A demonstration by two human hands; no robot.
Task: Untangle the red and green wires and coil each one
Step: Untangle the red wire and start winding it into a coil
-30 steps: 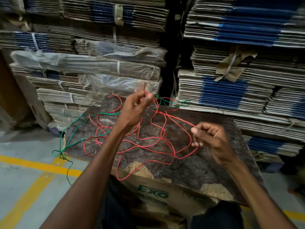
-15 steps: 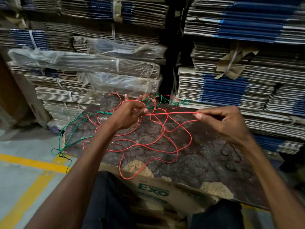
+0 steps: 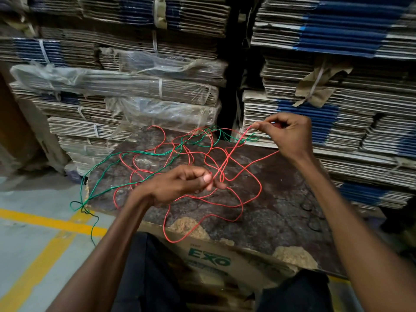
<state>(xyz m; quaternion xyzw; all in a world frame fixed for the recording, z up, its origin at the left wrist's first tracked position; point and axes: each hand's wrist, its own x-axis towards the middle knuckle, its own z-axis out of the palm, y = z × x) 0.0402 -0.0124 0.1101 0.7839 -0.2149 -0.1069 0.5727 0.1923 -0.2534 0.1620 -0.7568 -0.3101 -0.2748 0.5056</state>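
A long red wire (image 3: 249, 200) sprawls in loose loops over a worn dark board (image 3: 281, 212). A green wire (image 3: 108, 162) crosses the red loops near the board's far edge and trails off the left edge to the floor. My left hand (image 3: 180, 184) pinches the red wire above the middle of the board. My right hand (image 3: 287, 134), raised at the far right, pinches the same red wire, and a straight doubled stretch runs between the two hands.
The board lies on a cardboard box (image 3: 213, 260) printed EXO, right in front of my legs. Tall stacks of flattened, strapped cartons (image 3: 139, 86) wall off the back and right. Grey floor with yellow lines (image 3: 45, 224) lies to the left.
My right hand has risen and moved away to the right, drawing the red wire out. My left hand has dropped toward me, still pinching the red wire.
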